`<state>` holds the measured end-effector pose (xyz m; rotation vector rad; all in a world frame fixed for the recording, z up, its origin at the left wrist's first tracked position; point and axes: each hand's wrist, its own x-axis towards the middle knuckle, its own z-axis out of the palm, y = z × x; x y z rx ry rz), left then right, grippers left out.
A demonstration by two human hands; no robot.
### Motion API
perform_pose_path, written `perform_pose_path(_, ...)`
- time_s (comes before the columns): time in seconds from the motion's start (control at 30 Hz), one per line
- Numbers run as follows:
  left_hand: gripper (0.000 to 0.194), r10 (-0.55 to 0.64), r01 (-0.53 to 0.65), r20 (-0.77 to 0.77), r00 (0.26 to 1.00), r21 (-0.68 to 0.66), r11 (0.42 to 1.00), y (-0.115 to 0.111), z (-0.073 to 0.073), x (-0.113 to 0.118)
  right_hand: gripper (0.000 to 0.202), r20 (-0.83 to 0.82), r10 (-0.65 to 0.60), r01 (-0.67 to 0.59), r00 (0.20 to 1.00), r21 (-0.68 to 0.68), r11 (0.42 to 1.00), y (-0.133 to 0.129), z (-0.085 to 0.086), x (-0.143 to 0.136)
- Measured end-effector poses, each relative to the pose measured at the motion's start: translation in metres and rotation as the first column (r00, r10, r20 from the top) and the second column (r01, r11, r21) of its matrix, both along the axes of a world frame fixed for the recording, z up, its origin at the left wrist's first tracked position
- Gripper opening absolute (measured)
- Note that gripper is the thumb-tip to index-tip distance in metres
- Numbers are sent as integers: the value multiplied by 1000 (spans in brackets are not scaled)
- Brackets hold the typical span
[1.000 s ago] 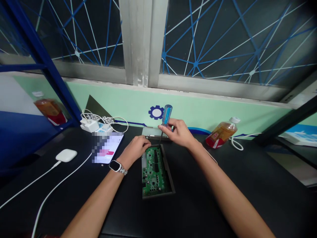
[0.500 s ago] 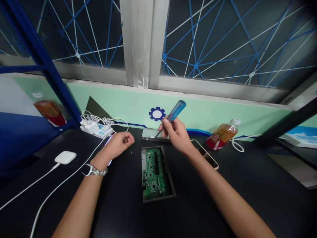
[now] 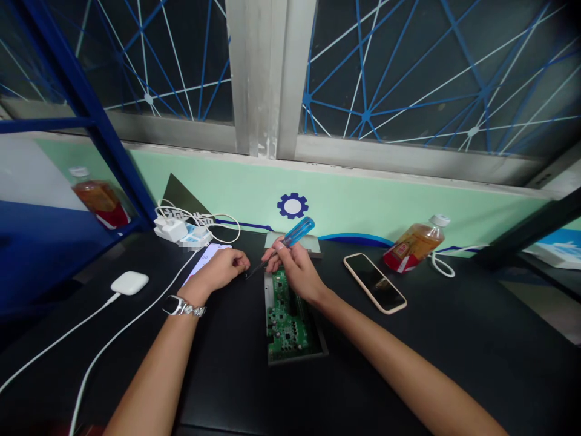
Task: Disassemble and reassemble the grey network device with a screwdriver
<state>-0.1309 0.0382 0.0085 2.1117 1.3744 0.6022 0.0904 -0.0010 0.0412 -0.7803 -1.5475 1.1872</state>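
Note:
My right hand (image 3: 295, 269) grips a screwdriver (image 3: 300, 231) with a clear blue handle. Its thin shaft slants down to the left, and the tip sits at the black tabletop near my left fingers, by a tiny light speck. My left hand (image 3: 222, 269), with a metal watch on its wrist, has its fingers curled and thumb drawn in; whatever may be between them is hidden. Under my right hand lies a green circuit board (image 3: 285, 321) in a shallow metal case (image 3: 324, 348). Behind it, a flat metal panel (image 3: 313, 244) is partly covered by my hand.
A lit phone (image 3: 200, 263) lies beside my left wrist, another phone (image 3: 376, 283) to the right. A tea bottle (image 3: 415, 245) leans by the wall. At the left are a power strip (image 3: 195, 235) with chargers, a white earbud case (image 3: 129, 283) and cables (image 3: 113, 339).
My right hand has brought the screwdriver down and left, from over the metal panel to the tabletop by my left fingers. My left hand stays curled; the view has shifted slightly.

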Motion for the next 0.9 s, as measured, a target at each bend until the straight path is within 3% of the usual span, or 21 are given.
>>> perform_pose_path(0.4, 24, -3, 3, 7, 1000, -16, 1000, 1, -1, -3, 28, -197, -48, 42, 979, -30, 999, 14, 17, 16)
perform_pose_path(0.7, 24, -31, 31, 14, 999, -37, 999, 5, -6, -4, 30, -119, 17, -27, 993, -87, 996, 3, 5, 2)
perform_pose_path(0.9, 23, -22, 22, 10, 1000, -12, 1000, 3, -5, -3, 30, -151, 24, -39, 988, -96, 995, 5, 4, 4)
